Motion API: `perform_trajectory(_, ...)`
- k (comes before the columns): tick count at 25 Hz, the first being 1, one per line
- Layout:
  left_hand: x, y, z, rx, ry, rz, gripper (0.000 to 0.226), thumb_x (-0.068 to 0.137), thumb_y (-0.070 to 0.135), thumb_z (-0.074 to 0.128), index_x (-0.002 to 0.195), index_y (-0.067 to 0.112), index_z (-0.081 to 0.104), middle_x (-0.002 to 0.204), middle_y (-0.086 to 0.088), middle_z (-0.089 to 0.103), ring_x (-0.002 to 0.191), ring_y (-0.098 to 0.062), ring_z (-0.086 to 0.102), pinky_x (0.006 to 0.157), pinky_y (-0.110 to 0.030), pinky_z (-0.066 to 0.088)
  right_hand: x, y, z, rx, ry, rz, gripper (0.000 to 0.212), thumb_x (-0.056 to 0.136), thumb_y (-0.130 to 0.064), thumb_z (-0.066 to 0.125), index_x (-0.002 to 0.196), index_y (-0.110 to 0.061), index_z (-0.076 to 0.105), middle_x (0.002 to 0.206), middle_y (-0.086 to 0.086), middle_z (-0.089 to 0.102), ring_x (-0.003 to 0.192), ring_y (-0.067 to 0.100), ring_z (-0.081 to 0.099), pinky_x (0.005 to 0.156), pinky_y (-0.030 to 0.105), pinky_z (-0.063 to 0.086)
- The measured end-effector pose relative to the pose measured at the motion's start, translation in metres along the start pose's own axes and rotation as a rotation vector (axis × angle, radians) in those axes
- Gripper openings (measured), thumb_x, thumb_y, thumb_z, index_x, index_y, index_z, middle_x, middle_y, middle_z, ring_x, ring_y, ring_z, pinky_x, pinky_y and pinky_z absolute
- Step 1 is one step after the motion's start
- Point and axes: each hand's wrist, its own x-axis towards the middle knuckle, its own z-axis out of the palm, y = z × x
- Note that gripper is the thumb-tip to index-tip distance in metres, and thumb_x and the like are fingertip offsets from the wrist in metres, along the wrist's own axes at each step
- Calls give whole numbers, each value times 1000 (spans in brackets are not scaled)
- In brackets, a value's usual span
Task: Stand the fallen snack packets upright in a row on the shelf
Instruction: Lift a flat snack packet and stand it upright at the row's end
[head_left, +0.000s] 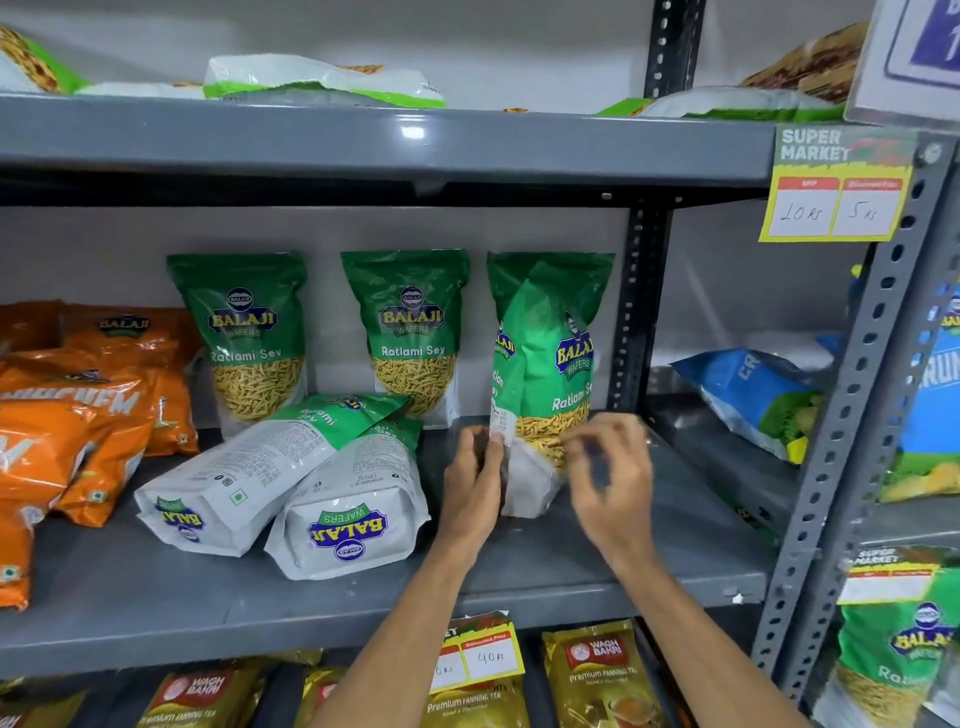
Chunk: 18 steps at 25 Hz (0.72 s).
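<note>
Standing between your left hand (475, 480) and right hand (610, 480), the upright packet (545, 364) reads "BALAJI WAFERS Ratlami Sev"; left fingers touch its bottom, the right hand is blurred, grip unclear. Two fallen packets (291, 483) lie left.

Three green snack packets (405, 327) upright (rightmost crumpled), two fallen packets (291, 478) in front.

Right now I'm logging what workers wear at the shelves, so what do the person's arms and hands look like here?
Both forearms are bare as far as the picture shows: no sleeves or cuffs. The left hand has no glove, and I see no ring, watch or band. The right hand is also ungloved, but its fingers are blurred, so a thin ring there could not be ruled out.
</note>
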Motion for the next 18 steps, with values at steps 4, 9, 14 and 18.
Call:
perform_trajectory(4,9,-6,4,141,67,-14,35,104,38,38,116,16,61,107,-7,65,104,-24,58,93,-35,44,16,18,-3,258,57,754,44,102,-38,55,144,-32,42,148,0,47,134,23,48,105,39,41)
perform_trajectory(9,12,-7,3,108,201,-24,29,101,31,49,119,11,59,109,-5,65,108,-26,61,88,-31,44,13,30,7,276,-325,844,56,100,-63,40,152,-40,36,148,-14,54,149,25,37,121,47,26)
perform_trajectory(14,4,-3,-1,96,206,-38,24,100,46,43,100,28,58,82,11,65,83,-15,64,72,-31,42,8,29,-1,180,-294,769,45,90,-59,63,130,-45,50,123,-2,53,120,14,56,115,50,39)
perform_trajectory(18,-3,1,-1,232,48,15,23,99,47,45,116,36,56,117,4,71,114,-24,63,98,-40,49,6,16,-4,153,-317,737,59,90,-61,62,139,-35,44,140,2,53,134,22,50,108,44,44)
